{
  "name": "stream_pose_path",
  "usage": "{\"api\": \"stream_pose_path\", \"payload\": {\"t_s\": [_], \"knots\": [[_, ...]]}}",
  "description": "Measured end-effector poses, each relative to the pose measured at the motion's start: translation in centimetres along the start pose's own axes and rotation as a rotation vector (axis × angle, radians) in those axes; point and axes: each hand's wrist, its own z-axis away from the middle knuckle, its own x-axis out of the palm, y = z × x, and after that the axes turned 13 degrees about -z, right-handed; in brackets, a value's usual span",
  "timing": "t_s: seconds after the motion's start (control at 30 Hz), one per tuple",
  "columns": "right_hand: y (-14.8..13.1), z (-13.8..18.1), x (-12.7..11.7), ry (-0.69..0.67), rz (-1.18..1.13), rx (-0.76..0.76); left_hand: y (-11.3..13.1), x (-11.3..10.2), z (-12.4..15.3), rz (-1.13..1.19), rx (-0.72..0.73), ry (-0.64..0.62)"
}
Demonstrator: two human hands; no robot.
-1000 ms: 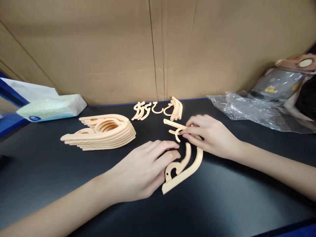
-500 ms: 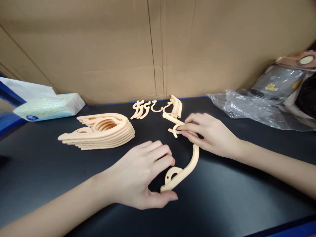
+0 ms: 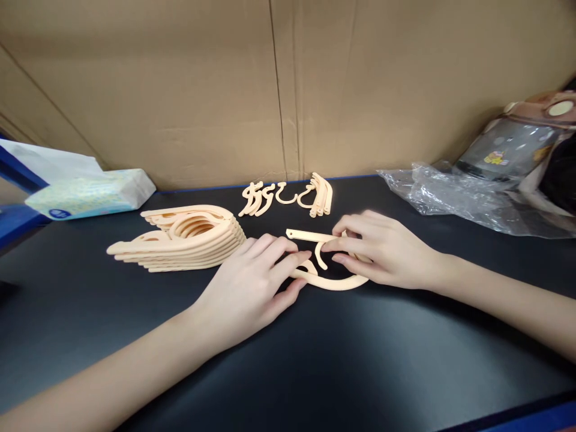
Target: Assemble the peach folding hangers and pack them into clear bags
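A peach plastic folding hanger (image 3: 335, 282) lies on the black table (image 3: 369, 360) between my two hands. My left hand (image 3: 252, 285) pinches the left end of its curved arm with fingers and thumb. My right hand (image 3: 382, 249) grips the right end, where the straight arm (image 3: 308, 236) and a small hook (image 3: 320, 257) meet. A stack of folded hangers (image 3: 184, 240) of the same colour rests just left of my left hand.
Several loose peach hooks and parts (image 3: 288, 197) lie at the table's back edge, before a cardboard wall (image 3: 288, 84). A tissue pack (image 3: 87, 195) sits at far left. Crumpled clear plastic (image 3: 454, 198) and a grey bottle (image 3: 508, 147) are at right.
The curved arm that my left hand held near the front has swung up and back. It now lies folded close under the straight arm, and both hands have closed in together.
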Motion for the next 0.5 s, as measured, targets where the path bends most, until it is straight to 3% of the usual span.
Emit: {"api": "stream_pose_path", "payload": {"t_s": [0.5], "knots": [[-0.66,-0.06,0.12,0.004,-0.149,0.041,-0.08,-0.21,-0.06,-0.132,-0.115,0.057]]}}
